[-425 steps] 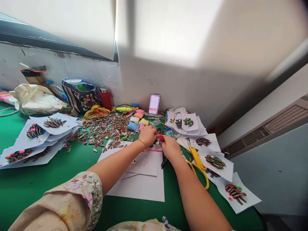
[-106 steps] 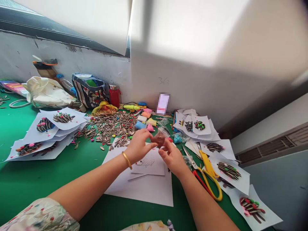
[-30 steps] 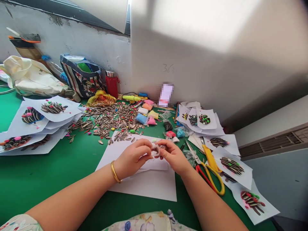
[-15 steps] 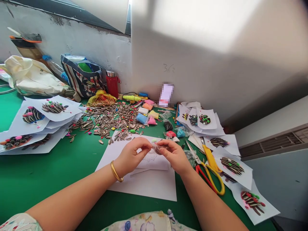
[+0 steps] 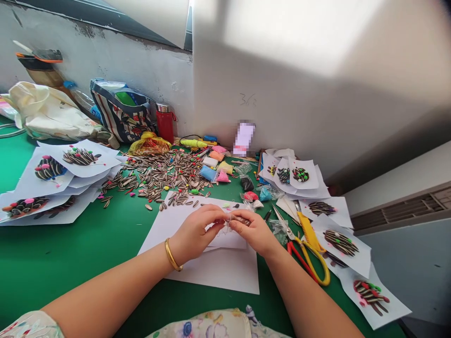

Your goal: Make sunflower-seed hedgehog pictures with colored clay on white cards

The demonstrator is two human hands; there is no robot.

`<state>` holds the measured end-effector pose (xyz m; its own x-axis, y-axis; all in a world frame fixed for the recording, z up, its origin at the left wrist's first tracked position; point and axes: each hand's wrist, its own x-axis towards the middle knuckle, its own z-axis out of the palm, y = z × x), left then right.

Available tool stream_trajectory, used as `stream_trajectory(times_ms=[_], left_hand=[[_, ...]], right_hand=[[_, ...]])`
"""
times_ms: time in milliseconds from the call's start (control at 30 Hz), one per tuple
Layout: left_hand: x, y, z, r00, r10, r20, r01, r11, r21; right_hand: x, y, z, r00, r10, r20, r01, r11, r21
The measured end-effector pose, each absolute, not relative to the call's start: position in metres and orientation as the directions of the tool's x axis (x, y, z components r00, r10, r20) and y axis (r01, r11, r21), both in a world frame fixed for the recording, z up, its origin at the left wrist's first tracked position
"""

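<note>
Both hands have dropped slightly toward the paper since half a second ago, and the small packet between them now sits lower, just above the printed sheet. At a green craft table (image 5: 70, 249), the left hand (image 5: 195, 232), a gold bangle (image 5: 172, 255) on its wrist, and the right hand (image 5: 255, 232) meet fingertip to fingertip, each pinching an end of a small clear plastic packet of brown clay (image 5: 235, 219). The fingers of both hands are pressed together on the wrapper, the remaining fingers curled under. The packet hangs over a small printed outline sheet (image 5: 229, 239), which lies on a larger white sheet of paper (image 5: 214, 270).

Beyond the hands, a wide scatter of striped sunflower seeds (image 5: 158, 176) covers the table, dotted with small coloured clay bits. Behind the seeds lie small bags of coloured clay (image 5: 213, 170) in pink, yellow, blue and orange. Near the wall stand a red flask (image 5: 164, 123), a striped tote bag (image 5: 118, 115) and a yellow bag (image 5: 148, 145). Finished seed-covered pictures (image 5: 52, 171) are stacked on paper at the far left, and more of them (image 5: 340, 241) fan out on the right. Yellow-handled scissors (image 5: 310, 256) lie just to the right of the right wrist, beside a yellow utility knife (image 5: 306, 230).
</note>
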<state>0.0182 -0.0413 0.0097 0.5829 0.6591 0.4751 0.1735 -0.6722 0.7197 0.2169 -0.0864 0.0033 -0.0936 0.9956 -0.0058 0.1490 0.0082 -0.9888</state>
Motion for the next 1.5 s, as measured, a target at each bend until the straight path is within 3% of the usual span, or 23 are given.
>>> stream_trajectory(times_ms=[167, 467, 833, 1100, 1367, 1500], left_hand=[[0.016, -0.031, 0.008, 0.531, 0.656, 0.535, 0.140, -0.691, 0.709], [0.014, -0.029, 0.009, 0.540, 0.624, 0.565, 0.123, -0.723, 0.680], [0.012, -0.028, 0.007, 0.573, 0.675, 0.465, 0.295, -0.699, 0.652], [0.015, -0.035, 0.010, 0.627, 0.674, 0.390, 0.290, -0.667, 0.686], [0.013, -0.034, 0.012, 0.567, 0.597, 0.568, 0.322, -0.795, 0.514], [0.016, -0.037, 0.012, 0.641, 0.532, 0.553, 0.311, -0.839, 0.447]], right_hand=[[0.219, -0.086, -0.003, -0.166, 0.985, -0.036, -0.037, -0.043, -0.998], [0.214, -0.087, 0.005, -0.089, 0.996, 0.022, 0.034, 0.025, -0.999], [0.213, -0.088, 0.003, -0.160, 0.987, 0.016, 0.098, 0.032, -0.995], [0.212, -0.090, -0.004, -0.229, 0.973, -0.008, 0.058, 0.006, -0.998], [0.211, -0.089, 0.001, -0.193, 0.981, -0.018, 0.023, -0.014, -1.000], [0.206, -0.088, -0.001, -0.132, 0.990, -0.042, 0.045, -0.037, -0.998]])
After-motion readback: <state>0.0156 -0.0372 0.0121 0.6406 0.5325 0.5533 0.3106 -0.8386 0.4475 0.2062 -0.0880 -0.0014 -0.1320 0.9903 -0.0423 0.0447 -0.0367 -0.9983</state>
